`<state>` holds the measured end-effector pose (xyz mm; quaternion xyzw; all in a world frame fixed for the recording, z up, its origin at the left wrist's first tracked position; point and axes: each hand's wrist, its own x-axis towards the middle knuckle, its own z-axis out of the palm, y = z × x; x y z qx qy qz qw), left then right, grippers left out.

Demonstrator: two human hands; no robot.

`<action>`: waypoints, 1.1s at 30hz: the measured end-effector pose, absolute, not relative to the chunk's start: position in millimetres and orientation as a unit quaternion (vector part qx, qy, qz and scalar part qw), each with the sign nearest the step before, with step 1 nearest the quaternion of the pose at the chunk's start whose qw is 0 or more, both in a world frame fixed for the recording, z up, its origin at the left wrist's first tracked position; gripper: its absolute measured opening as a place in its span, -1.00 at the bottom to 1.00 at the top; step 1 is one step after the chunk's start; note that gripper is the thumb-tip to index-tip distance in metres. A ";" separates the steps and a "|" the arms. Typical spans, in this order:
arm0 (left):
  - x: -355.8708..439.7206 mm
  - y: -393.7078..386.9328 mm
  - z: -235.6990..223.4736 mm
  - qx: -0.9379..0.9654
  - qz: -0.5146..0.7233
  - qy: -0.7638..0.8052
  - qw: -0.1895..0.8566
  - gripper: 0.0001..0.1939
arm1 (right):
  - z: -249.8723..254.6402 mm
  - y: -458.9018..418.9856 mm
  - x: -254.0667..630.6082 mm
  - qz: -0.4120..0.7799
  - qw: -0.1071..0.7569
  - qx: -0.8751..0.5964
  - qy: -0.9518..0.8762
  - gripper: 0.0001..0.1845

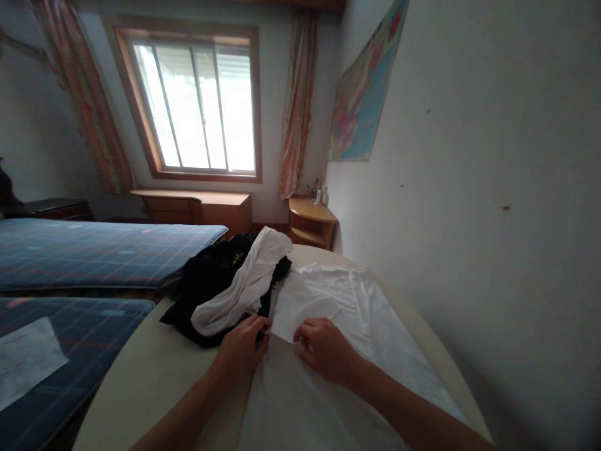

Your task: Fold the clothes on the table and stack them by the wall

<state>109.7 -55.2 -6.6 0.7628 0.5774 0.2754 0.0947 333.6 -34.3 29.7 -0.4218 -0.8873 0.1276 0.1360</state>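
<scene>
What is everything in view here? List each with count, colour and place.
window: 1, brown-framed, back wall
curtains: 2, reddish patterned, flanking the window
map: 1, mostly blue, right wall
desk: 1, brown, below the window
corner shelf: 1, light brown, right of the desk
small items: count unclear, partly white, on the corner shelf
cabinet: 1, dark, far left
mattresses: 2, blue plaid, left
sheet: 1, whitish, nearer mattress
round table: 1, cream, front
black cloth: count unclear, table's far left
light cloth: 1, off-white, on the black cloth
large fabric: 1, white, table's middle and right
left hand, right hand: bare, at the large fabric
</scene>
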 end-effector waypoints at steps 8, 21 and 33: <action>109.9 -52.2 -17.6 0.805 0.247 0.525 0.123 -0.57 | 29.9 4.0 335.1 0.122 0.126 -0.499 -0.849 -0.66; 111.0 -55.8 -13.6 0.794 0.216 0.552 0.135 -0.54 | 13.1 151.9 295.3 0.242 0.238 -0.612 -0.715 -0.65; 124.3 -61.1 -2.8 0.743 0.241 0.605 0.155 -0.67 | -14.3 175.3 274.9 0.346 0.329 -0.429 -0.767 -0.34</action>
